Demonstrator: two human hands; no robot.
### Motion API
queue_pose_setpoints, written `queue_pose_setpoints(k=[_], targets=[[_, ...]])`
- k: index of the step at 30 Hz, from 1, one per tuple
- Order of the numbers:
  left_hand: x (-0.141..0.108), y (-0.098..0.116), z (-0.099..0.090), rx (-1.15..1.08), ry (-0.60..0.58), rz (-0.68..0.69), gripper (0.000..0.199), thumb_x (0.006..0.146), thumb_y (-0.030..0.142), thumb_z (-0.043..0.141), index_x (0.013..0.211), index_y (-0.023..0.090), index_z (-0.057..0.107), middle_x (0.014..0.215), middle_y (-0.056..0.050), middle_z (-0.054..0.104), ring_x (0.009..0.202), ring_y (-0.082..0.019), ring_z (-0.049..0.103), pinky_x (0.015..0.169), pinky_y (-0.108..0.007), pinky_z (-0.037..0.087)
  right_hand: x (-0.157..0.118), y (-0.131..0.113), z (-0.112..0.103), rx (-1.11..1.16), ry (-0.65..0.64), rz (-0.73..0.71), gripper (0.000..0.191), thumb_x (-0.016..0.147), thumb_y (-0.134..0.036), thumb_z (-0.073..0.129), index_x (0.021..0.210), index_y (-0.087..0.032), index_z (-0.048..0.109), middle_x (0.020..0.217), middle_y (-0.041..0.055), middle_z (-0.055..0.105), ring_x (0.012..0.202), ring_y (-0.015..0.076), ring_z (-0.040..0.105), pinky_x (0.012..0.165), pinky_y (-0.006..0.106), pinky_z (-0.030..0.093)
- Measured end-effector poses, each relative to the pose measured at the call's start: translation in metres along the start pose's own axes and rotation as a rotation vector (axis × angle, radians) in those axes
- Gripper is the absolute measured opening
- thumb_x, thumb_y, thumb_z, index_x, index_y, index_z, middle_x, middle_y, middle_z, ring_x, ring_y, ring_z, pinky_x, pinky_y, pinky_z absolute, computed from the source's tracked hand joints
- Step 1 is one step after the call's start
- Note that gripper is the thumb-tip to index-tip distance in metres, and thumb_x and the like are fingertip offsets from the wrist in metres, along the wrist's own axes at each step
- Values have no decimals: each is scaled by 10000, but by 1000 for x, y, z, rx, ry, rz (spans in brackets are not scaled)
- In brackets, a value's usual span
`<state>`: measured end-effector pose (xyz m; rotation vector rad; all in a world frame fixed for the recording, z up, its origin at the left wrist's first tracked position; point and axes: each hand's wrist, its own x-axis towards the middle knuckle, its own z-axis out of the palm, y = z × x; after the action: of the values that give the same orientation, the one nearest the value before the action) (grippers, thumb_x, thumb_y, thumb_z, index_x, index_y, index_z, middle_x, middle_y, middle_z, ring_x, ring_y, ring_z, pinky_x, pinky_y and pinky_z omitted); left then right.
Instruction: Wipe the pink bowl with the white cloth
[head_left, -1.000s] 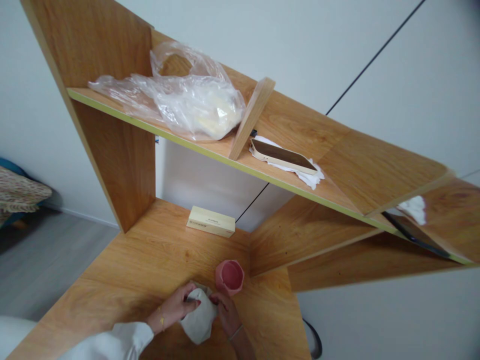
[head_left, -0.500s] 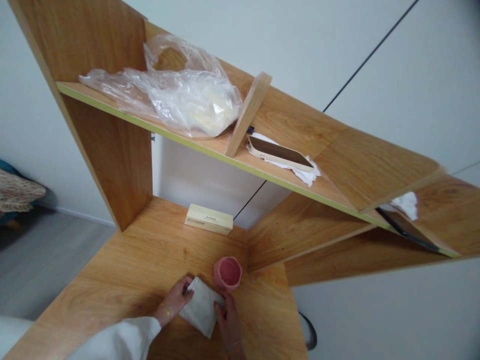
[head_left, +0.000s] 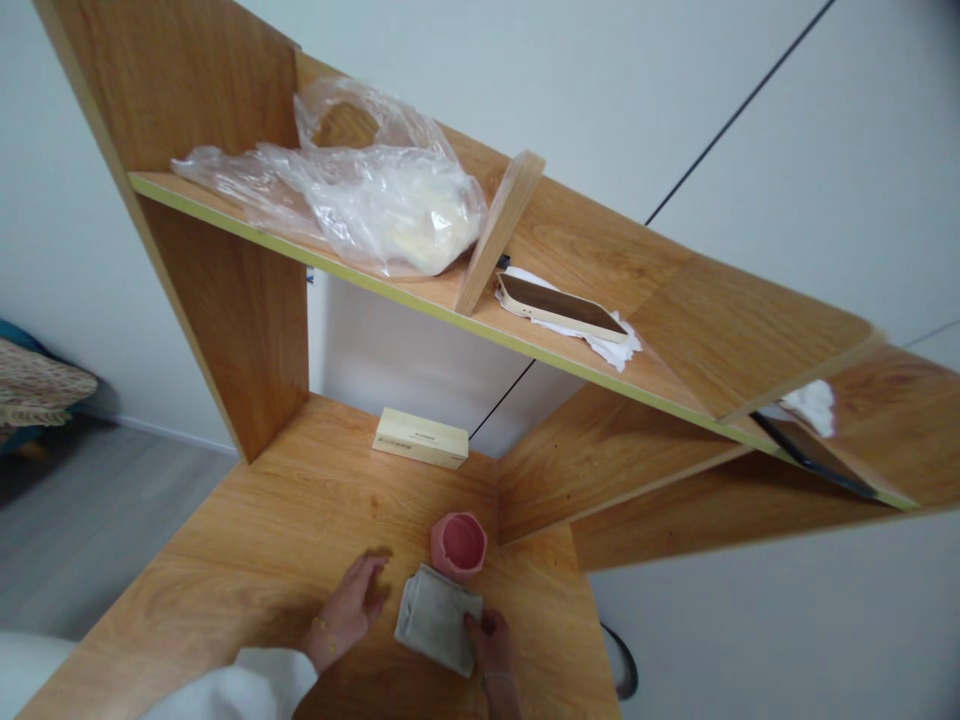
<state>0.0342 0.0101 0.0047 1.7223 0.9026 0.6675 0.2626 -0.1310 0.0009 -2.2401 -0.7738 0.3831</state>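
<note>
A grey folded cloth (head_left: 437,622) lies on the wooden desk, just in front of a pink faceted pot (head_left: 460,546). My right hand (head_left: 495,648) pinches the cloth's right edge between thumb and fingers. To the left of the cloth, my left hand (head_left: 351,608) is apart from it, fingers loosely spread and holding nothing. A thin yellow bracelet circles the left wrist.
A long cream box (head_left: 420,440) stands at the back of the desk (head_left: 300,520). Overhead, a shelf (head_left: 420,300) carries a clear plastic bag (head_left: 390,200) and a flat dark-topped device (head_left: 562,308) on white tissue. Wooden panels rise on the left and right.
My left hand has let go of the cloth and moved slightly left. The cloth has shifted right and turned, with my right hand moving right along with it.
</note>
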Motion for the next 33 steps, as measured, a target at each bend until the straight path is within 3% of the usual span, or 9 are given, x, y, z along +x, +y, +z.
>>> queue_pose_setpoints(k=[2,4,7,9,14,16,22,29,33], targets=[[-5,-1,-17,201,48,126,369,847,281,493,1212,233,522,1199,-92,612,1135,-229,565,1003,-427,438,6,2,-13,-41,55,16,401,723,-596,486,706,-220,624,615,94,647,604,269,647,561,383,498],[-10,-4,-34,386,86,194,441,867,300,460,1300,222,471,1240,-99,608,1160,-231,561,999,-410,451,3,-3,-16,-94,143,-11,465,767,-580,452,896,-177,645,839,169,679,782,315,653,671,448,500],[-19,-11,-49,634,125,269,566,885,334,435,1423,181,347,1344,-111,553,1235,-232,513,1022,-377,432,-18,-24,4,-215,265,-259,495,884,-483,346,1135,-135,592,1126,217,621,1012,340,593,823,512,463],[-26,-19,-52,771,151,300,623,901,341,406,1476,165,243,1393,-106,512,1281,-228,468,1051,-379,395,-40,-42,29,-256,214,-510,444,922,-404,319,1213,-176,565,1151,159,632,1066,302,580,869,477,468],[-38,-39,-53,973,217,367,610,932,301,317,1500,203,116,1425,-58,481,1321,-183,418,1119,-381,263,-84,-75,86,-289,-66,-859,521,921,-258,344,1439,-198,338,1359,81,522,1251,233,484,955,399,470],[-40,-44,-54,1019,236,405,605,931,288,314,1498,200,122,1424,-55,482,1324,-169,413,1144,-375,191,-89,-76,98,-291,-101,-890,583,912,-304,395,1469,-194,265,1383,78,502,1268,239,469,972,399,465],[-38,-45,-57,1088,261,485,578,924,279,324,1482,164,223,1396,-84,509,1325,-170,413,1164,-383,62,-91,-62,115,-227,13,-837,608,914,-420,419,1468,-237,248,1335,64,552,1232,250,508,1024,437,422],[-41,-46,-52,1030,233,360,561,919,262,304,1474,191,259,1386,-75,522,1289,-184,461,1138,-408,198,-94,-67,118,-173,53,-803,602,914,-443,412,1467,-281,238,1313,56,571,1202,260,537,1005,456,439],[-40,-44,-57,1050,202,412,585,910,231,320,1484,189,214,1379,-68,530,1274,-168,477,1135,-375,202,-94,-65,118,-183,50,-819,613,903,-431,437,1465,-284,244,1312,52,573,1191,260,546,996,452,449]])
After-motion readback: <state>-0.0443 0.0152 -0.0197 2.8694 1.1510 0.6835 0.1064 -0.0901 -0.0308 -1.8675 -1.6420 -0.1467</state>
